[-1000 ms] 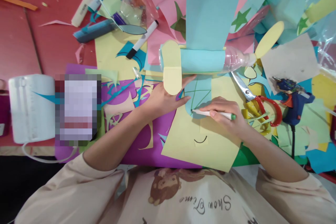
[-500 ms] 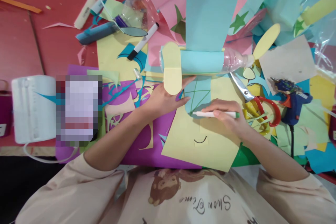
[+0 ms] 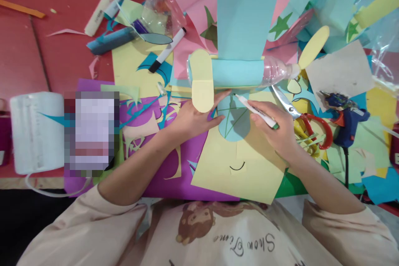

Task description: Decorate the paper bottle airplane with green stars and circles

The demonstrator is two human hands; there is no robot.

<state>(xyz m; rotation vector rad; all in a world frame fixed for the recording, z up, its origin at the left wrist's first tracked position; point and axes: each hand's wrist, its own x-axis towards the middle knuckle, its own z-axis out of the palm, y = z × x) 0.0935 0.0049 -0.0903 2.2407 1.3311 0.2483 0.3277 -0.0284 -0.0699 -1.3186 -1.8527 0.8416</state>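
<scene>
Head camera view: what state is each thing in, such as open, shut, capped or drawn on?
Left hand: open, fingers apart
Right hand: closed on green marker
Green marker: uncapped, held
Blue paper: marked with green lines
Bottle: on its side, paper-wrapped
Black marker: capped, lying down
Scissors: lying down; blades' opening unclear
Glue gun: lying down; power unclear

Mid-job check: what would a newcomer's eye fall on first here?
Probably the plastic bottle wrapped in light blue paper, lying sideways across the middle. Below it, the right hand holds a white marker over a blue paper panel bearing green lines. Red-handled scissors and a blue glue gun stand out to the right of that hand.
</scene>
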